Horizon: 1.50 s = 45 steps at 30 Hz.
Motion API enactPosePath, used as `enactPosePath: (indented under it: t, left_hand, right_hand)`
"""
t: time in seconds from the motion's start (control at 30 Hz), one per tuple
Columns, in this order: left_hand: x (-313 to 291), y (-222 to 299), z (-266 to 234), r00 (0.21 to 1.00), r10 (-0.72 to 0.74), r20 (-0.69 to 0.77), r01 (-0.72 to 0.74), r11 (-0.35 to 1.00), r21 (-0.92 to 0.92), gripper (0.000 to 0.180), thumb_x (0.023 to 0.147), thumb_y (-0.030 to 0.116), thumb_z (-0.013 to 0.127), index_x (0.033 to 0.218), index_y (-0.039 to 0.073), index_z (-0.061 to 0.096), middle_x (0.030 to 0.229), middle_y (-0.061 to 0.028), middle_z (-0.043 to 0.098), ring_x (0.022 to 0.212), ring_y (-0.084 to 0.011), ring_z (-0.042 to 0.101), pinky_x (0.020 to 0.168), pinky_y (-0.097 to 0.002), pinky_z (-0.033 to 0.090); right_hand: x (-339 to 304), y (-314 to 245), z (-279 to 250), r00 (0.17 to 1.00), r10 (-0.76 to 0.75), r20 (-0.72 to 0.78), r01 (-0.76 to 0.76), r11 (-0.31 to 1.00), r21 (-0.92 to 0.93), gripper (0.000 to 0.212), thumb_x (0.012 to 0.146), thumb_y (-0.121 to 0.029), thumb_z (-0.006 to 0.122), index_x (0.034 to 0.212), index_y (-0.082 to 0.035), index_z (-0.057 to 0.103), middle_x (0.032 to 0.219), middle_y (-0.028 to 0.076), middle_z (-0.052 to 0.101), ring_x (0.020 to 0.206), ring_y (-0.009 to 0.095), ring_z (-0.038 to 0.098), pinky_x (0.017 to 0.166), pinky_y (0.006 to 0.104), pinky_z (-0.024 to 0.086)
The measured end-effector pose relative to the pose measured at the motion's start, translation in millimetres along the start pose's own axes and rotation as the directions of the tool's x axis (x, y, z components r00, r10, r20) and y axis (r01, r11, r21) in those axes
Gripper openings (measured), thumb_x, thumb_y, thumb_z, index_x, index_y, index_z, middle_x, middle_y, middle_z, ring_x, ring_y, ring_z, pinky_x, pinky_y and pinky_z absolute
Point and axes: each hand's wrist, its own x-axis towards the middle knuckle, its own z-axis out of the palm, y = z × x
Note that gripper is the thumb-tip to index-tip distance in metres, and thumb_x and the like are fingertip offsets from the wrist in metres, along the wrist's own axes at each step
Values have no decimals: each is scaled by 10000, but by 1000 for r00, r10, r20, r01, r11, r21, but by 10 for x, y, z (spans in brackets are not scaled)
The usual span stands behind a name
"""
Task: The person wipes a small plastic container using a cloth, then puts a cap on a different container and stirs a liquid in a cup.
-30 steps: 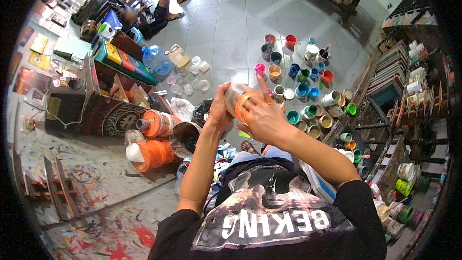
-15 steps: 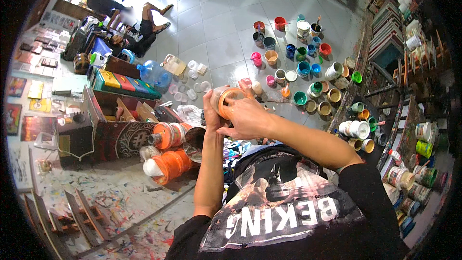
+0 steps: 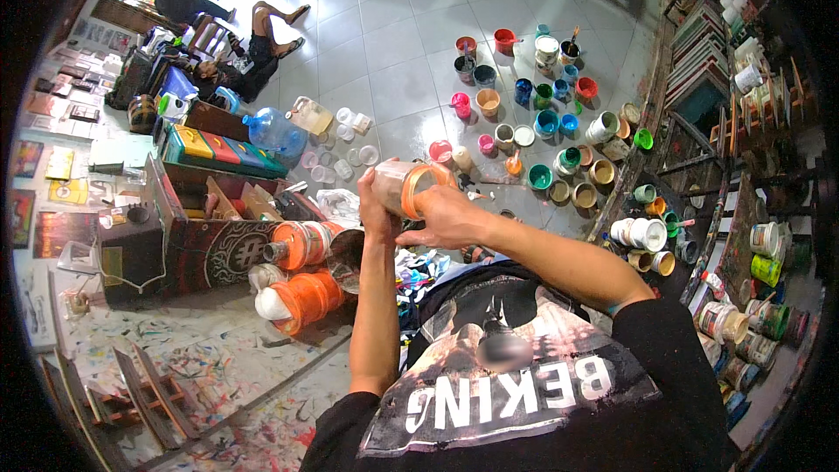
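Observation:
A clear plastic jar with an orange-smeared rim is held up in front of my chest, tilted on its side with its mouth toward the right. My left hand wraps round its body from the left. At the mouth, my right hand grips the orange rim; its fingertips are partly hidden there, and its thumb sticks out to the left below the jar. Below and left of my left forearm, two orange containers lie tipped beside a dark, round-mouthed can.
Beyond my hands, many open paint pots stand on the tiled floor. A blue water bottle and clear cups are at the left, behind a dark wooden box. Shelves with tubs line the right. A person reclines at the far left.
The jar has turned, so its clear side shows more and its mouth faces further right. My right hand stays at the rim. The whole view has shifted slightly.

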Motion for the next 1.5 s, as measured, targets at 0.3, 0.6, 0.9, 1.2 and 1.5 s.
enactPosePath:
  t: [0.3, 0.6, 0.9, 1.2, 1.5]
  left_hand:
    - [-11, 54, -31, 998, 65, 11, -65, 998, 5, 680, 959, 519, 405, 1354, -30, 478, 1236, -199, 610, 1150, -289, 607, 1025, -414, 456]
    - [-60, 125, -40, 995, 101, 1, -101, 989, 106, 565, 971, 438, 464, 1253, -39, 576, 1128, -154, 640, 1033, -231, 634, 945, -352, 490]
    - [-96, 32, -5, 954, 301, -10, -279, 898, 341, 364, 1009, 276, 525, 1153, -36, 646, 1020, -81, 677, 918, -124, 617, 839, -259, 489]
    - [-241, 162, 199, 948, 299, 106, -316, 858, 405, 430, 1016, 337, 524, 1194, -33, 654, 1065, -98, 691, 951, -131, 626, 864, -265, 493]
    - [-222, 182, 213, 987, 150, 55, -160, 928, 336, 496, 1055, 335, 367, 1324, -31, 567, 1108, -126, 671, 974, -174, 654, 901, -300, 512]
  right_hand:
    - [-130, 16, -75, 909, 411, -73, -257, 688, 678, 318, 818, -258, 825, 953, 20, 749, 796, 40, 726, 724, 70, 588, 701, 290, 511]
    - [-172, 118, 63, 945, -279, -172, 250, 953, -173, 560, 764, -540, 789, 1054, -70, 699, 1120, 137, 670, 1189, 351, 583, 1192, 597, 137]
    - [-199, 333, 40, 953, -283, -105, 245, 928, -282, 536, 766, -539, 788, 1074, -109, 702, 1223, 117, 650, 1250, 311, 535, 1196, 564, 95]
    - [-250, 26, 123, 892, 442, 96, -313, 450, 836, 450, 865, -273, 778, 1187, -28, 582, 1171, 76, 603, 1084, 170, 573, 943, 361, 465]
    - [-287, 186, -64, 937, 349, -30, -25, 152, 988, 369, 1061, -255, 487, 1292, 20, 570, 1271, 105, 631, 1187, 158, 578, 1062, 340, 410]
